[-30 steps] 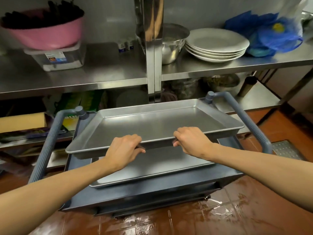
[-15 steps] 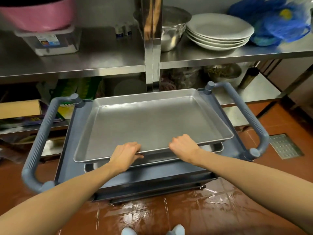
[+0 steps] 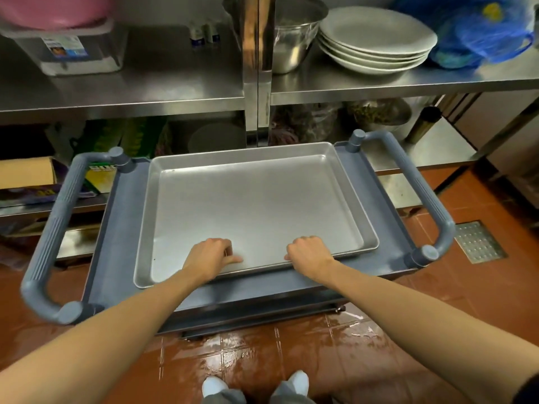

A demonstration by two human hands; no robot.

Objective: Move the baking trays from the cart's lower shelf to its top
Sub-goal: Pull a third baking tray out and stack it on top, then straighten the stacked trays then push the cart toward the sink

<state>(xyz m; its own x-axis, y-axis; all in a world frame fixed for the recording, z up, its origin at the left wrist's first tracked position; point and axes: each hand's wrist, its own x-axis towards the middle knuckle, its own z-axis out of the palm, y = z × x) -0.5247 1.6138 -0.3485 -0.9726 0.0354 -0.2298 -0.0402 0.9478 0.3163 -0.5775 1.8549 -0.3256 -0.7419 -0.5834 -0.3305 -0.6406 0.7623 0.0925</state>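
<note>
Step in hand: setting a tray point(image 3: 256, 205) down on the cart's top point(image 3: 122, 228). It sits flat there, nested on another tray whose rim shows just along the right and near edges. Looks seated, so placement is basically done.

Left hand point(image 3: 208, 259) is curled over the tray's near rim, thumb lying inside on the tray floor, fingers wrapped under the edge, so it grips the tray. Right hand point(image 3: 309, 258) does the same on the near rim further right, knuckles up, also clamped on the rim. Both forearms reach straight forward and down, roughly parallel, wrists level.

Next move, my guess: let go with both hands, pull back, bend down to the lower shelf point(image 3: 256, 316) for another tray. Can't tell if any remain there; only the shelf's front edge shows. Worth checking that the stack sits square first, since the upper tray looks offset slightly left of the one under it.

Floor point(image 3: 248, 363) looks wet and glossy near the feet: slip risk when crouching.
</note>
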